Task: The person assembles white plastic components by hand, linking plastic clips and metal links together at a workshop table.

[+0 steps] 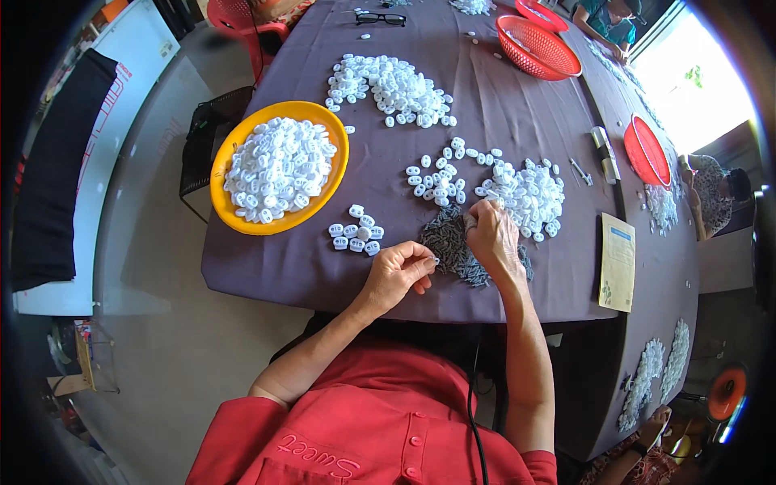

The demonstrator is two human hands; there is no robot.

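Note:
My left hand (396, 279) is closed in a pinch at the near side of the table, with a small white plastic piece (437, 261) just showing at its fingertips. My right hand (493, 234) is over a heap of small grey parts (444, 237), its fingers curled down and their tips hidden. Right beyond it lies a pile of white oval two-holed plastic pieces (529, 194). A looser group of the same pieces (436, 179) sits to the left of that pile. Near my left hand is a small cluster of white assembled pieces (357, 232).
A yellow basin (339, 174) full of white pieces stands at the left, with another white pile (396, 89) behind. Red baskets (537, 52), glasses (380, 18), a yellow envelope (617, 263) and a tweezer-like tool (580, 171) lie around. Other people sit at the far right.

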